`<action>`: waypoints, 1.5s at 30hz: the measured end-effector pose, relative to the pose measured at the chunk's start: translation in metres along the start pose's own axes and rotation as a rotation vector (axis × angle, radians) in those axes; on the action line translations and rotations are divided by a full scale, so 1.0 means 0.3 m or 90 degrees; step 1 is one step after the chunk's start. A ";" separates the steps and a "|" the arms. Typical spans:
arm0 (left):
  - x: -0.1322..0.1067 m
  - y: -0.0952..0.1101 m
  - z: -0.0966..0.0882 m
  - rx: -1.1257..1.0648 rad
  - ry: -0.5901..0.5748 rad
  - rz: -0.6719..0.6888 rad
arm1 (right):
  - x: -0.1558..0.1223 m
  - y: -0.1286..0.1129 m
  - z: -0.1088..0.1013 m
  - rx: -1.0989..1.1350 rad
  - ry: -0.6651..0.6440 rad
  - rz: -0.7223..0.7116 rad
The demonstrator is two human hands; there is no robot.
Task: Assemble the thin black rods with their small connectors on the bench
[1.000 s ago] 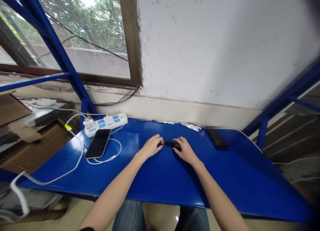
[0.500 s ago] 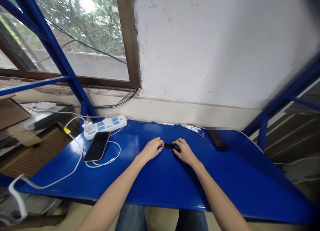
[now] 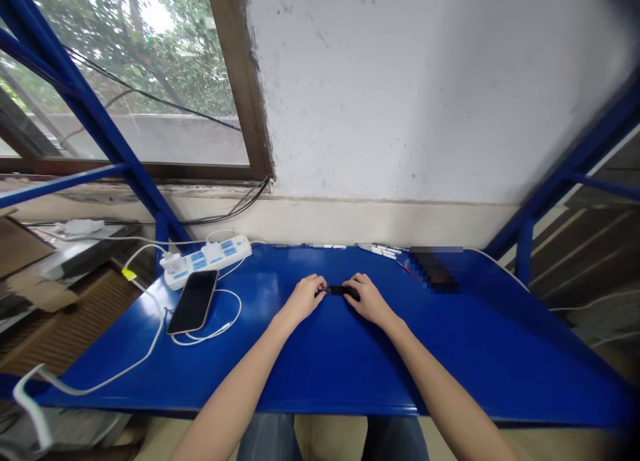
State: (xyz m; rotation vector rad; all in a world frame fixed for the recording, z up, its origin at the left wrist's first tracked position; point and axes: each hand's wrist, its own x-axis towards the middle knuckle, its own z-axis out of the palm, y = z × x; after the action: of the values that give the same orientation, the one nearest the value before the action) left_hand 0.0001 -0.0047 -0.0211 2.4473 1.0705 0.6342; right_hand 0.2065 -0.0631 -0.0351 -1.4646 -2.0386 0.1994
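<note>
Left hand (image 3: 304, 296) and right hand (image 3: 370, 300) hold the black item (image 3: 337, 290), fingers narrowed at its nine and three o'clock ends; toward ten, plugs (image 3: 173, 263) sit in the strip (image 3: 243, 245).

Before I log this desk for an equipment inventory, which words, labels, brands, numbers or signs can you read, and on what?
No text can be read.
Power strip: any marks on its blue panels are too small.
Yellow tag: no legible lettering.
Phone: dark screen, no text visible.
Black item between left hand and right hand: nothing readable.
Pixelated object: too obscured.
</note>
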 end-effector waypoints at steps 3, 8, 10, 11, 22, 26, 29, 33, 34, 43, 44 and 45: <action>-0.010 0.030 -0.017 0.054 0.043 -0.007 | 0.001 -0.027 -0.013 -0.031 0.021 0.013; -0.041 0.086 -0.003 0.159 -0.012 -0.032 | -0.007 -0.079 0.003 -0.074 -0.024 -0.049; -0.054 0.097 0.020 0.200 -0.094 -0.048 | -0.015 -0.086 0.028 -0.102 -0.077 -0.075; -0.060 0.101 0.031 0.219 -0.125 -0.053 | -0.019 -0.086 0.041 -0.117 -0.101 -0.081; -0.061 0.119 0.059 0.309 -0.165 -0.122 | -0.027 -0.054 0.056 -0.218 -0.188 -0.042; -0.043 0.083 0.036 0.306 -0.156 -0.164 | -0.027 -0.021 0.043 -0.233 -0.192 0.003; -0.029 0.062 0.020 0.300 -0.161 -0.179 | -0.025 0.017 0.038 -0.240 -0.173 0.048; -0.021 0.053 0.010 0.285 -0.158 -0.185 | -0.021 0.052 0.038 -0.234 -0.150 0.073; -0.022 0.052 0.010 0.282 -0.152 -0.181 | -0.020 0.055 0.037 -0.226 -0.146 0.073; -0.025 0.046 0.006 0.266 -0.090 -0.154 | -0.023 0.048 0.013 -0.143 -0.109 0.060; -0.024 0.045 0.005 0.263 -0.084 -0.152 | -0.021 0.045 0.009 -0.140 -0.103 0.060; -0.024 0.044 0.005 0.259 -0.079 -0.149 | -0.019 0.041 0.006 -0.139 -0.096 0.062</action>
State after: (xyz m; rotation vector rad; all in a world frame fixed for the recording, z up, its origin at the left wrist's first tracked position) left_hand 0.0041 -0.0188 -0.0171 2.5881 1.5274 0.1990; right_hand 0.2166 -0.0632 -0.0445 -1.7300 -2.1656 0.1335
